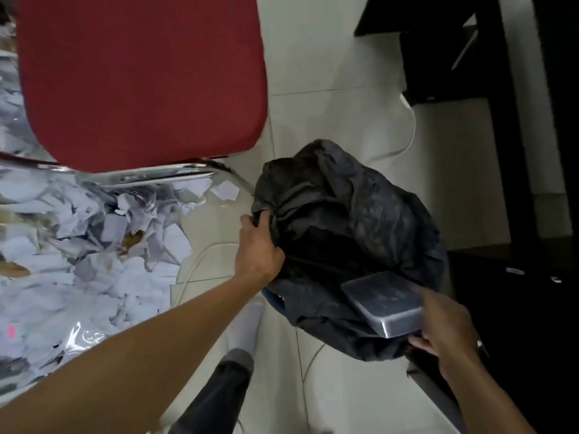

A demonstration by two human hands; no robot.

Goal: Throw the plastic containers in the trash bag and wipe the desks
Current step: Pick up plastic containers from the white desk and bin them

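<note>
A black trash bag (pixel 347 214) stands on the white tiled floor, its mouth gaping toward me. My left hand (pixel 258 245) grips the bag's left rim and holds it apart. My right hand (pixel 445 330) holds a clear rectangular plastic container (pixel 385 303) by its near end, with the container lying across the bag's lower right rim, partly over the dark opening. The container's contents cannot be made out.
A red-cushioned chair (pixel 141 79) with a chrome frame stands upper left. A clear bag of shredded paper (pixel 78 245) fills the left side. Dark desk furniture (pixel 513 151) lines the right. A white cable (pixel 410 130) trails over the floor. My leg and white sock (pixel 247 324) show below.
</note>
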